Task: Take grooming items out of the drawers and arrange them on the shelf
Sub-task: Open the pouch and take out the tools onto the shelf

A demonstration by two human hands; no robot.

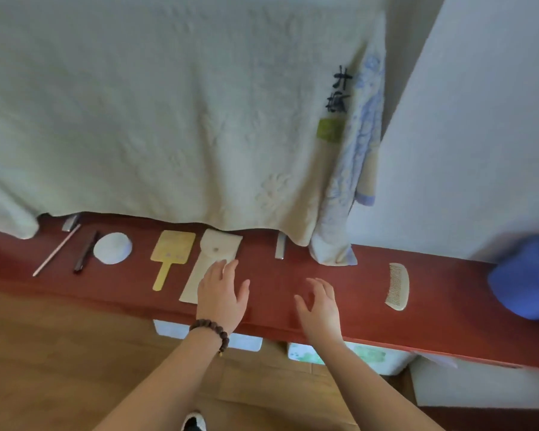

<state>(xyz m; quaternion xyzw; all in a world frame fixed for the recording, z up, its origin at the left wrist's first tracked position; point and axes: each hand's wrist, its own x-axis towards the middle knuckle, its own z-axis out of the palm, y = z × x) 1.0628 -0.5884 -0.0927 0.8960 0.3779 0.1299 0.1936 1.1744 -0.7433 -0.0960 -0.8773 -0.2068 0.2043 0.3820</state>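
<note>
A long red shelf runs across the view. On it, from left to right, lie a thin pink stick, a dark pen-like item, a round white pad, a yellow paddle-shaped mirror, a cream fabric pouch and a pale curved comb. My left hand, with a bead bracelet on the wrist, hovers open over the pouch's lower right part. My right hand is open above bare shelf, well left of the comb. Neither hand holds anything.
A large pale cloth hangs behind the shelf, with a blue-patterned towel beside it. A blue cap sits at the shelf's right end. Two metal brackets stand at the shelf's back. White drawer boxes show below; wooden floor underneath.
</note>
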